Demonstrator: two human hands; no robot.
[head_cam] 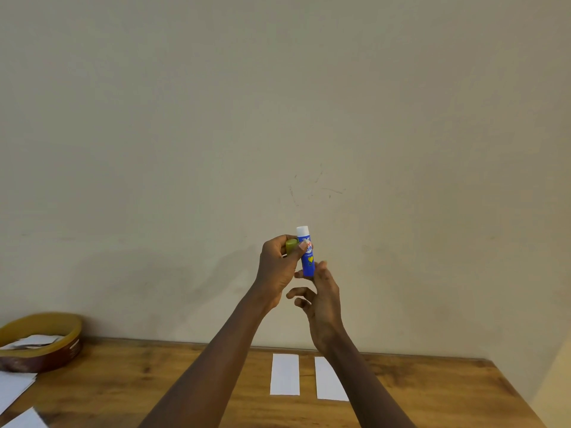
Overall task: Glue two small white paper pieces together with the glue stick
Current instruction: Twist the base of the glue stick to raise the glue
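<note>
I hold a blue glue stick (307,254) upright in front of the wall, its white end on top. My left hand (278,267) grips the yellow-green cap (291,246) and its thumb rests on the tube's upper part. My right hand (321,301) pinches the tube's lower end with thumb and fingertip. Down on the wooden table (154,375) lie two white paper strips side by side: the left strip (285,374) and the right strip (330,379), which my right forearm partly covers.
A round yellow-and-brown tin (46,344) holding paper scraps sits at the table's far left. Loose white sheets (14,390) lie in front of it at the left edge. The beige wall rises right behind the table.
</note>
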